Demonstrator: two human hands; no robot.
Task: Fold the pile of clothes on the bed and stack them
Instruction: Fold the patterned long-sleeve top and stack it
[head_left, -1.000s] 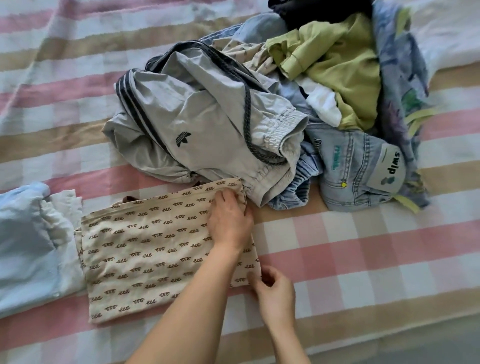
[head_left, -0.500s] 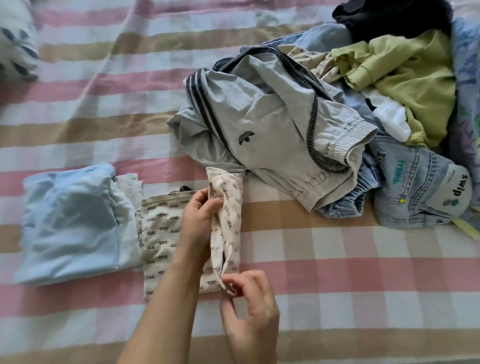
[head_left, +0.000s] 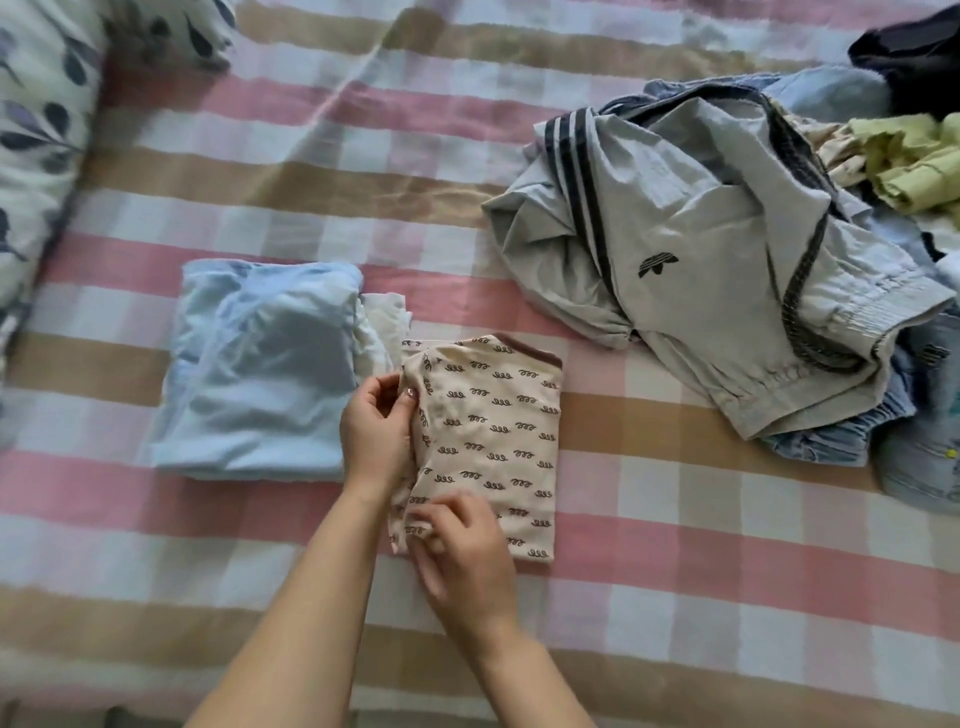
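A cream garment with a small brown print (head_left: 493, 431) lies folded in half on the bed, in front of me. My left hand (head_left: 376, 431) pinches its upper left edge. My right hand (head_left: 460, 545) pinches its lower left corner. Just left of it sits a folded light blue garment (head_left: 260, 369) with a white piece (head_left: 387, 317) peeking out beside it. The unfolded pile is at the right: a grey jacket with dark stripes (head_left: 701, 270) on top, a yellow-green top (head_left: 914, 161), denim (head_left: 924, 441) and a dark item (head_left: 919, 57).
The bed has a checked sheet (head_left: 675, 597) in pink, tan and white. A pillow with a leaf print (head_left: 41, 130) lies at the far left. The sheet's near edge runs along the bottom of the view.
The cream garment's right half has been brought over to the left, so it now lies folded in half. Both hands moved to its left edge. My view shifted left.
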